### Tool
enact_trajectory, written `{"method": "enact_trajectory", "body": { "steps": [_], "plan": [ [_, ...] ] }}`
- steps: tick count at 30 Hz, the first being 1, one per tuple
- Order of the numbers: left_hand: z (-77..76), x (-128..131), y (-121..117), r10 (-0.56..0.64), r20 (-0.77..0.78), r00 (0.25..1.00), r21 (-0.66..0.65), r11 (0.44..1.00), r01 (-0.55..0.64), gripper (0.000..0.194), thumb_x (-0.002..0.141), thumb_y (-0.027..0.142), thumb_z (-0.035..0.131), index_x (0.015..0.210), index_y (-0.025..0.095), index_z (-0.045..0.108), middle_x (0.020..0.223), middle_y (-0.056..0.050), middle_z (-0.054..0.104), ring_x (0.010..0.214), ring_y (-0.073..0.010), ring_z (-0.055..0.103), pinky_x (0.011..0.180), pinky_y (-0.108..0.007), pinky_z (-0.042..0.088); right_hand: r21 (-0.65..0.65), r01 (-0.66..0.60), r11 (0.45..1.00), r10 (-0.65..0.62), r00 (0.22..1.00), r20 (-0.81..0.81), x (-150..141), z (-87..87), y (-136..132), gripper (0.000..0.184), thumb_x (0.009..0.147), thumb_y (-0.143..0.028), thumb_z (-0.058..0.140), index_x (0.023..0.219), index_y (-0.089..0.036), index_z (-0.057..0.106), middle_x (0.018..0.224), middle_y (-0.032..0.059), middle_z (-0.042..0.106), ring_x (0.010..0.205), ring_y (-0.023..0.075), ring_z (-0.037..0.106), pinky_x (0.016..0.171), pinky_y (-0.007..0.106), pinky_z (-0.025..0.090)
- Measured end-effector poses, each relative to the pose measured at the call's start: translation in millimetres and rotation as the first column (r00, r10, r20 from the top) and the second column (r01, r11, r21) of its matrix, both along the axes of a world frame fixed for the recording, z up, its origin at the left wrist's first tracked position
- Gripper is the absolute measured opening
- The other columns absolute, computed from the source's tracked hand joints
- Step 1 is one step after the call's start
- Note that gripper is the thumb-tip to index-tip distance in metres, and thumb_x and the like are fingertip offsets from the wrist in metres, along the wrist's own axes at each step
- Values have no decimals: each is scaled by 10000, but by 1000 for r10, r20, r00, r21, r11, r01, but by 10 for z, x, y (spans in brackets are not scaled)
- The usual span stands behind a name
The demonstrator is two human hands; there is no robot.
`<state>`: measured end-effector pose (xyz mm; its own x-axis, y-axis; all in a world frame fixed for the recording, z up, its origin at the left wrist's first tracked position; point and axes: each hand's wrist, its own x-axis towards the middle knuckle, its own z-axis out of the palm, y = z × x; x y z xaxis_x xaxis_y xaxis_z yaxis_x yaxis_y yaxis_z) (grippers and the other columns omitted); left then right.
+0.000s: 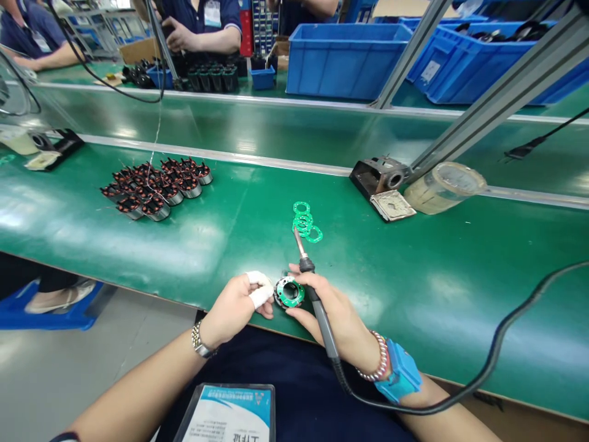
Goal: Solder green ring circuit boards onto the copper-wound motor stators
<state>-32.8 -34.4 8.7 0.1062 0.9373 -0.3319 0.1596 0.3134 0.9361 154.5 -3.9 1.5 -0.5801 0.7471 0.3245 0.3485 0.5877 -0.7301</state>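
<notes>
My left hand [242, 301], with white coverings on its thumb and a finger, pinches the left side of a motor stator [278, 302] near the table's front edge. A green ring-shaped circuit board [289, 299] lies on top of the stator. My right hand [331, 307] has a soldering iron [321, 313] lying across it, tip pointing away from me. Its thumb and fingertips also reach the stator's right side. Beyond the iron's tip lies a small pile of green ring boards [302, 221]. What the left fingertips press on is partly hidden.
Several copper-wound stators [159, 184] stand in a group at left. A soldering iron stand [380, 176] with a sponge [392, 205] and a plastic tub [444, 187] are at right. The iron's cable [499, 337] arcs over the table. Blue bins [345, 61] and co-workers are beyond.
</notes>
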Motion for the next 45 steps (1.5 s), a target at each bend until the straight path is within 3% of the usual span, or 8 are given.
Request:
{"method": "enact_trajectory", "body": {
  "steps": [3, 6, 14, 20, 26, 34, 41, 45],
  "plan": [
    [-15, -65, -31, -34, -232, 972, 209, 974, 84, 146, 802, 299, 532, 797, 174, 608, 688, -23, 634, 625, -141, 605, 632, -247, 493, -4, -5, 1000, 5, 1000, -11, -8, -11, 0, 398, 771, -134, 594, 1119, -206, 415, 1196, 141, 555, 1098, 229, 559, 901, 375, 491],
    [-24, -153, -57, 18, -530, 848, 473, 836, 277, 184, 800, 269, 553, 954, 206, 632, 919, -68, 666, 820, -187, 617, 761, -288, 490, -4, -12, 1000, 12, 1000, -22, -10, -32, 2, 409, 772, -136, 597, 1129, -201, 408, 1201, 147, 547, 1113, 232, 546, 911, 385, 482],
    [-73, -214, -42, 81, -702, 708, 601, 600, 527, 268, 863, 157, 377, 991, 141, 612, 866, -131, 672, 786, -216, 618, 669, -320, 497, 17, -21, 1000, 22, 999, -25, -3, -27, 4, 395, 786, -136, 585, 1131, -192, 401, 1202, 153, 545, 1117, 224, 542, 915, 382, 480],
    [-151, -55, -79, 220, -736, 640, 615, 613, 497, 194, 835, 168, 439, 854, 164, 632, 760, -87, 656, 664, -165, 593, 612, -264, 478, 14, -6, 1000, 6, 1000, -15, -16, -44, 6, 382, 794, -145, 575, 1133, -190, 405, 1196, 152, 547, 1122, 230, 538, 907, 377, 487],
    [-192, 210, -118, 451, -536, 714, 726, 678, 116, 192, 824, 184, 473, 669, 167, 585, 576, -20, 574, 517, -125, 540, 516, -236, 468, 35, 67, 997, -66, 997, -35, -42, -69, -55, 344, 806, -170, 556, 1121, -192, 419, 1188, 143, 547, 1082, 226, 565, 892, 353, 498],
    [-345, 255, -379, 202, -497, 844, 638, 745, 197, 508, 832, 126, 443, 1323, 162, 319, 1355, -163, 413, 1288, -256, 344, 1002, -447, 395, 26, 71, 997, -69, 996, -58, -53, -79, -41, 339, 810, -165, 541, 1118, -198, 401, 1229, 158, 520, 1115, 224, 544, 911, 355, 481],
    [-292, 225, -406, 200, -402, 893, 570, 819, 73, 329, 844, 139, 436, 1170, 181, 422, 1110, -112, 619, 1043, -197, 591, 875, -347, 507, -56, -80, 995, 81, 997, 10, 111, 100, 71, 451, 779, -141, 547, 1177, -197, 342, 1309, 166, 458, 1199, 215, 471, 941, 357, 452],
    [-233, 65, -205, 143, -477, 867, 629, 745, 223, 315, 862, 189, 453, 1175, 160, 463, 940, -83, 673, 856, -178, 646, 770, -309, 539, -25, -71, 997, 72, 997, 39, 156, 102, 63, 411, 796, -146, 541, 1164, -204, 367, 1305, 161, 461, 1204, 214, 465, 952, 361, 443]
  ]
}}
